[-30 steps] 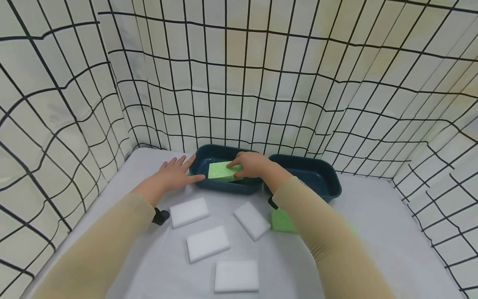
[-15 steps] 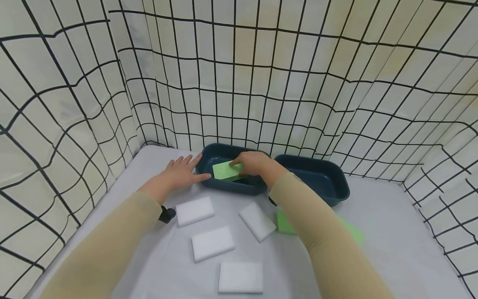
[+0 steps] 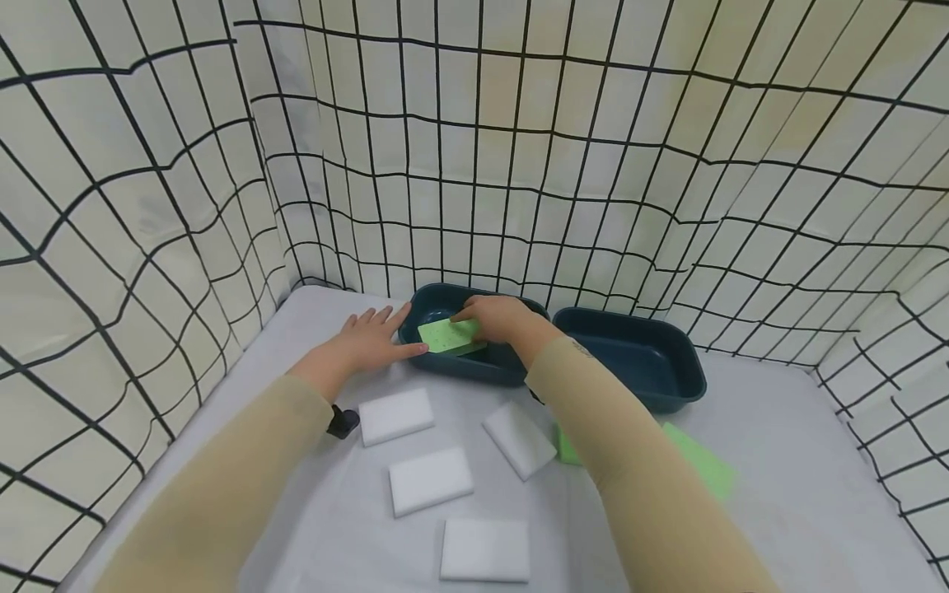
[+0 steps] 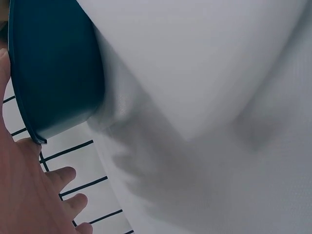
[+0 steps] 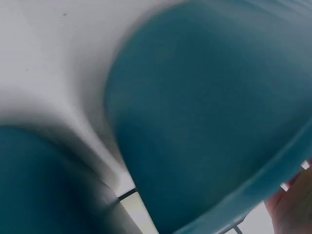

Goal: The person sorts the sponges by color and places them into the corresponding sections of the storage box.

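Only head view shows green block (image 3: 443,335) right hand (image 3: 502,318) grips; left hand (image 3: 363,342) splayed, touching bin (image 3: 474,371).

"Where's the green block (image 3: 443,335) on your feed?"
"I see it inside the dark blue-green tub (image 3: 470,371), broad face up, partly hidden."
"And the tub?"
"Upright, oblong, corners rounded."

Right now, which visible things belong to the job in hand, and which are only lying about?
Probably in use:
left hand
right hand
green sponge
left teal tray

Probably idle:
right teal tray
four white blocks
other green pieces
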### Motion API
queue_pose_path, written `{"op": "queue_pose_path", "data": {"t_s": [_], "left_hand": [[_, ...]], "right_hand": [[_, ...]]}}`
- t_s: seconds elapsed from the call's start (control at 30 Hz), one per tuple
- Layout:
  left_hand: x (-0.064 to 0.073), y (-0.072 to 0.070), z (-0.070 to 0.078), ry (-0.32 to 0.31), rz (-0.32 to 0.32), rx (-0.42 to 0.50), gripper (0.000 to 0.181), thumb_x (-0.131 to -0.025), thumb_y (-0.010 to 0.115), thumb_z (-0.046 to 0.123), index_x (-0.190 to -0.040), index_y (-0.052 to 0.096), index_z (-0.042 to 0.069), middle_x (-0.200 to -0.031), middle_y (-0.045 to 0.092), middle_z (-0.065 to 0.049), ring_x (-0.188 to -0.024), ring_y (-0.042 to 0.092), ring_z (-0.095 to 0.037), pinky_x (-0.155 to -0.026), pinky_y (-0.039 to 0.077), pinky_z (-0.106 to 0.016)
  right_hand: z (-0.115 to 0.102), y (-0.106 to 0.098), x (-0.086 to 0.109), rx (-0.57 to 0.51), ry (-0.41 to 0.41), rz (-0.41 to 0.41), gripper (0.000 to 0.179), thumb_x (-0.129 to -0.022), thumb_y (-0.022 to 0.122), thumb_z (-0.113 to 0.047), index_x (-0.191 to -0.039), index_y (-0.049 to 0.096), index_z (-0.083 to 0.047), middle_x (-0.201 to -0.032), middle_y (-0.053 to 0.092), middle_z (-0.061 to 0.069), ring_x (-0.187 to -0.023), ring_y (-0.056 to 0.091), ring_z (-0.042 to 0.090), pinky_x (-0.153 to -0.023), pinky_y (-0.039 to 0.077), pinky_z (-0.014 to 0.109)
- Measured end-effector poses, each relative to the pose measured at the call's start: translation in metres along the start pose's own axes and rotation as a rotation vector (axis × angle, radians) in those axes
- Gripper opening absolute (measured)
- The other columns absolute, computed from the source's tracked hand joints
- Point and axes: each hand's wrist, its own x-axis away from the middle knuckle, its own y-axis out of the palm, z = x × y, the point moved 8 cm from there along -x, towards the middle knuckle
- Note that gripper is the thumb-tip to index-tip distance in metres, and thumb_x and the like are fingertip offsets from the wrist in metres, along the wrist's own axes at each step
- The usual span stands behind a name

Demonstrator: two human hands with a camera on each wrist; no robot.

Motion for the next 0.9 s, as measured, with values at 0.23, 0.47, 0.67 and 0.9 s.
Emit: {"op": "queue_pose_path", "data": {"t_s": [0.23,0.47,0.67,0.9], "left_hand": [[-0.002,-0.001,0.003,-0.001,-0.007,-0.002,0.102,-0.09,0.038,0.078,-0.161,0.002,0.015,-0.163,0.01,-0.024,-0.147,0.005,-0.049,-0.116,0.001,-0.065],[-0.01,0.001,0.001,0.019,0.011,-0.013,0.105,-0.088,0.036,0.082,-0.161,0.003,0.014,-0.163,0.01,-0.024,-0.147,0.006,-0.049,-0.116,0.002,-0.065],[-0.013,0.004,0.001,0.01,0.007,-0.011,0.109,-0.087,0.036,0.083,-0.16,0.002,0.011,-0.163,0.009,-0.025,-0.147,0.005,-0.049,-0.116,0.001,-0.066],[-0.01,0.003,0.005,-0.004,0.008,-0.006,0.106,-0.089,0.039,0.079,-0.16,0.001,0.009,-0.162,0.009,-0.027,-0.146,0.006,-0.052,-0.115,0.002,-0.067]], "right_hand": [[0.005,-0.006,0.007,-0.064,0.016,0.037,0.057,-0.094,0.071,-0.032,-0.147,0.049,-0.035,-0.149,0.045,0.002,-0.133,0.047,0.023,-0.108,0.041,0.044],[0.014,-0.003,0.016,-0.147,0.029,0.084,0.06,-0.092,0.071,-0.04,-0.147,0.048,-0.036,-0.145,0.047,0.001,-0.131,0.048,0.021,-0.107,0.042,0.042],[0.014,-0.007,0.025,-0.231,0.027,0.108,0.063,-0.09,0.073,-0.041,-0.147,0.049,-0.034,-0.144,0.048,0.003,-0.129,0.049,0.023,-0.105,0.043,0.045],[0.019,-0.012,0.043,-0.24,0.033,0.12,0.064,-0.09,0.073,-0.044,-0.148,0.048,-0.035,-0.148,0.045,0.004,-0.128,0.051,0.025,-0.103,0.045,0.047]]}}
